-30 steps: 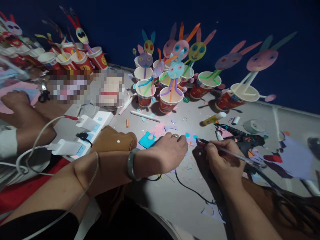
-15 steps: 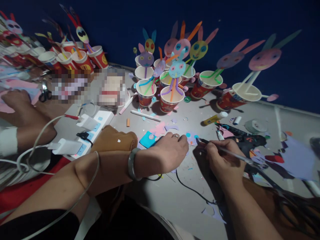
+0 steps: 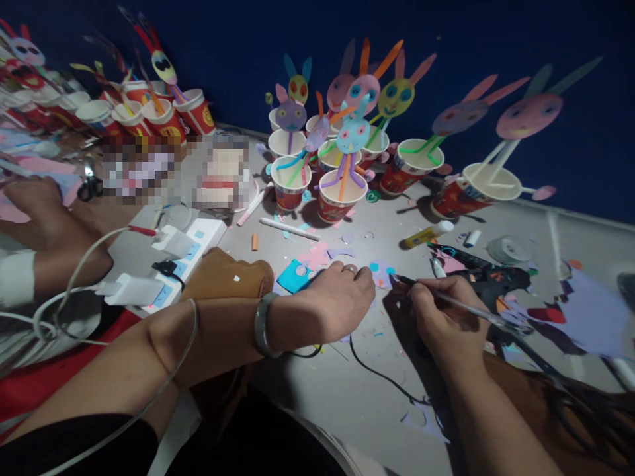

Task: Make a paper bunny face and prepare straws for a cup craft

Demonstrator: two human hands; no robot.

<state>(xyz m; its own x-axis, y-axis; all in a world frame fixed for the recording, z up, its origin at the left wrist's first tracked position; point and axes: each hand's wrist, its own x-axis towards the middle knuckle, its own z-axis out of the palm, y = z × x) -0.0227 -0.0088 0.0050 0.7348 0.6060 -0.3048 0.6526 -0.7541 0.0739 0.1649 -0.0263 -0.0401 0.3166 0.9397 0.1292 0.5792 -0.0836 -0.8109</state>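
My left hand (image 3: 342,301), with a ring and a grey bangle, rests on the table with its fingers bent together. Its fingertips press the edge of a small lavender paper piece (image 3: 381,277) marked with blue and orange dots; their undersides are hidden. In my right hand (image 3: 449,317) is a slim pen (image 3: 431,291), its dark tip close to a blue dot on that paper. Beside my left wrist lies a bright blue paper scrap (image 3: 294,276) with a round hole.
Paper cups (image 3: 342,195) with paper rabbit figures stand behind. A glue stick (image 3: 426,235), a tape roll (image 3: 510,250) and a black glue gun (image 3: 501,281) lie right. A power strip (image 3: 193,254) with cables is left, near another person's arm (image 3: 64,231). Scissors (image 3: 585,416) are at lower right.
Both hands hold nearly the same pose; the pen tip stays beside the blue dot. The view has shifted very slightly. At far left, the other person's hand area has moved a little.
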